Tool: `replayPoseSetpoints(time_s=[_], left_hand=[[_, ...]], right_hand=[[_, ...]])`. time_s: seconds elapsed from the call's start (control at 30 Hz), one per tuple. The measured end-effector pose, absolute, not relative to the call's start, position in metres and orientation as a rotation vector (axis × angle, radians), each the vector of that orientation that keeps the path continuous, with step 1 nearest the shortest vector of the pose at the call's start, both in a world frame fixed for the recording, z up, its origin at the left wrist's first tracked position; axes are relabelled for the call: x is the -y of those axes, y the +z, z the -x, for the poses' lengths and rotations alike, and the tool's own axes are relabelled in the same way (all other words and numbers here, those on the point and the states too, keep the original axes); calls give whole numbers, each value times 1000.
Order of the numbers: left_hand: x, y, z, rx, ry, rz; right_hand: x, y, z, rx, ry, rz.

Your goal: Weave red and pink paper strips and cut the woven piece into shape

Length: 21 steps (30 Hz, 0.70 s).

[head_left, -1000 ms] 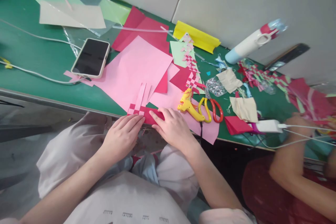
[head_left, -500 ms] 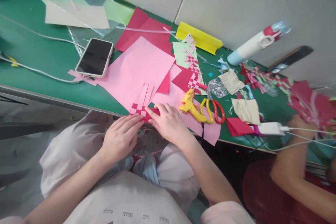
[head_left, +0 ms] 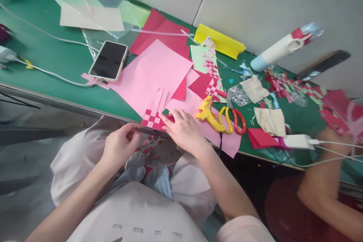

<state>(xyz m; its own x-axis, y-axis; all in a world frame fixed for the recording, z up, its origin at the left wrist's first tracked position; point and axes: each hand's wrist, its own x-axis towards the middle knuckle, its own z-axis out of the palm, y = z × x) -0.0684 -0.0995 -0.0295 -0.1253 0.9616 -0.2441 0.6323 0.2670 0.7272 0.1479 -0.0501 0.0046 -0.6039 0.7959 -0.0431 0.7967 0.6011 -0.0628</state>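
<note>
A woven red-and-pink checkered paper piece lies at the table's front edge, with loose pink strips reaching away from it. My right hand rests flat over its right part, fingers stretched and index fingertip on the weave. Just left of the piece, my left hand is curled, its fingertips close to the paper's left corner; I see nothing in it. A yellow glue gun lies right of my right hand, beside yellow-handled scissors and red-handled scissors. Pink paper spreads behind the weave.
A phone lies to the left, near a white cable. Finished woven fish lie on green paper. Farther right are a bottle, cloth pouches and a power bank. Another person's arm is at the right.
My left hand has drawn back left off the woven paper, and its fingers have curled in from lying flat. My right hand stays on the paper. The view has shifted slightly.
</note>
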Motion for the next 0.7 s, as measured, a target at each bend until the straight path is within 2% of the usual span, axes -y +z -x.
replayPoseSetpoints(time_s=[0.3, 0.7], left_hand=[[90, -33, 55, -1591, 859, -1109], [74, -13, 57, -1545, 723, -1091]], right_hand=[[49, -2, -152, -2869, -126, -1392], [46, 0, -168, -3073, -245, -1515]])
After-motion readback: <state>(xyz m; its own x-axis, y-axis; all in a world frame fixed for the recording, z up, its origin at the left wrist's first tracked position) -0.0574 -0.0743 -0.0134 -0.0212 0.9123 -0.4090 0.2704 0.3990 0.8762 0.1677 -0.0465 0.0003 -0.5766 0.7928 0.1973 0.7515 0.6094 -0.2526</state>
